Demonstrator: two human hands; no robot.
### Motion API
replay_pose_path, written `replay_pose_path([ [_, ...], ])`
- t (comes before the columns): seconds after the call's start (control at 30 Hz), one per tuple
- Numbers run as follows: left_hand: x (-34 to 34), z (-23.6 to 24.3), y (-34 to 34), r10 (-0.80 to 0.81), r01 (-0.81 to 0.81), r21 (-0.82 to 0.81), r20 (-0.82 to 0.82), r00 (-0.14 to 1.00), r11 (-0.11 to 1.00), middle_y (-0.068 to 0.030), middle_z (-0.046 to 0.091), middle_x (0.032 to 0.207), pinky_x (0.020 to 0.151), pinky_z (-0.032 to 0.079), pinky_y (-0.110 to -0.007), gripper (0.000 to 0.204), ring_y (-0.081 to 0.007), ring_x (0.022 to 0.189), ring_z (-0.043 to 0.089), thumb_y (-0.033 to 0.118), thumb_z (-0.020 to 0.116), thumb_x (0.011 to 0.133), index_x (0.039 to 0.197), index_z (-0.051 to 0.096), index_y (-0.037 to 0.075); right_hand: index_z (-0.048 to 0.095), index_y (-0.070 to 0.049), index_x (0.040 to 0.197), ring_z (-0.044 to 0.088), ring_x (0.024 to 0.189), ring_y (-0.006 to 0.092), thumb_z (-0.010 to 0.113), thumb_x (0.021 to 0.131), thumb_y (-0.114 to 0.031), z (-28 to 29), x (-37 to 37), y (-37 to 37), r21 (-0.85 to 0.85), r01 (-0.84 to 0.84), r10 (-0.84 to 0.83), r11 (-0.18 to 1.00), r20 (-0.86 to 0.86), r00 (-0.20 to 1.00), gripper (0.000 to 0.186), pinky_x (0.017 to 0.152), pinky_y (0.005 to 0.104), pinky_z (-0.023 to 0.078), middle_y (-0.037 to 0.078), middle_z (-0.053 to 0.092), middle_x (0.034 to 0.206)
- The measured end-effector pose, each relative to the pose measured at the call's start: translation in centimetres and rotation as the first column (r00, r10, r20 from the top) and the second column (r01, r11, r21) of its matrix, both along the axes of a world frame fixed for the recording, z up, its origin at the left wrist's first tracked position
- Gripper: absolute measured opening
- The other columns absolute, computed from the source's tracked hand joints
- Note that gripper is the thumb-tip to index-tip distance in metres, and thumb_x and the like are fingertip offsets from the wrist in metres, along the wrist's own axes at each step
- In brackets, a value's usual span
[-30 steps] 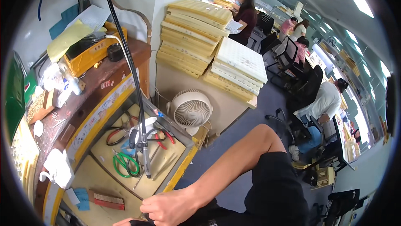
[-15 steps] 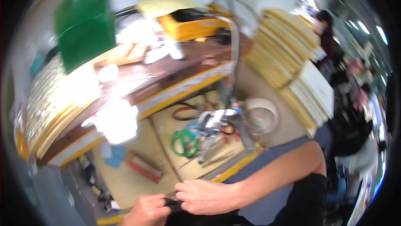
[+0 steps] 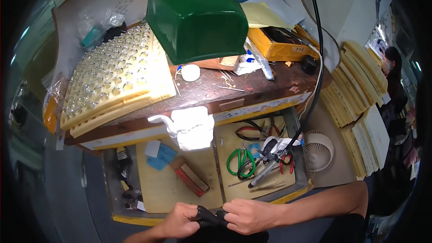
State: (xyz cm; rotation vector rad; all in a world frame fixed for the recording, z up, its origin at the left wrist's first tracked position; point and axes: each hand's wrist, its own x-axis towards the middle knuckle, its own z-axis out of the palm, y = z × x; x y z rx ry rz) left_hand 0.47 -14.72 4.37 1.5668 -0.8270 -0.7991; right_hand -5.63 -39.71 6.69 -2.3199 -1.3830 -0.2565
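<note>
My left hand (image 3: 182, 220) and my right hand (image 3: 249, 216) meet low in front of me, at the front edge of an open drawer (image 3: 175, 219). Both are closed on a black, pliable piece (image 3: 208, 215) stretched between them, against dark clothing. Whether it is cloth or rubber, I cannot make out. Beyond the hands, the drawer's yellowish bottom holds a red-brown block (image 3: 191, 179), green-handled scissors (image 3: 240, 162), red-handled pliers (image 3: 286, 164), a grey pen-like tool (image 3: 263, 174) and tweezers (image 3: 270, 186).
Above the drawer runs a brown workbench (image 3: 211, 85) with a green lamp shade (image 3: 198, 22), a tray of small glassy pieces (image 3: 108, 72), a white round lid (image 3: 191, 72) and a yellow box (image 3: 279, 47). A glaring white cloth-like thing (image 3: 193, 126) hangs at its edge. Right stand a fan (image 3: 318, 151) and stacked boards (image 3: 360, 90).
My view has swung left and sharpened, so the bench and drawer appear further right. Both hands keep hold of the black piece, near the drawer's front edge.
</note>
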Motion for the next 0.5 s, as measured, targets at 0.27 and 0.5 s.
replay_pose_path([
  [0.27,-2.4,-1.2,-0.8,0.042,-0.352,-0.237,-0.775,0.630,0.906,-0.0155,0.072,0.099,0.089,0.055,-0.034,0.014,-0.0245,0.093,0.070,-0.008,0.068,0.086,0.100,0.071,-0.009,0.051,-0.007,0.066,0.052,0.075,0.0226,0.062,0.064,-0.013,1.6,1.2,-0.5,0.197,0.064,-0.085,0.978,0.100,0.991,0.013,0.061,0.0318,0.045,0.006,0.041,0.073],
  [0.5,-0.5,0.2,1.2,-0.061,-0.031,-0.226,-0.390,0.919,0.974,-0.0129,0.074,0.100,0.086,0.053,-0.030,0.023,-0.0194,0.096,0.069,-0.009,0.067,0.085,0.106,0.074,-0.003,0.051,0.001,0.082,0.054,0.074,0.0321,0.065,0.070,0.003,0.8,0.7,-0.7,0.229,0.164,-0.010,0.960,-0.554,0.833,0.019,0.066,0.0449,0.046,0.014,0.047,0.078],
])
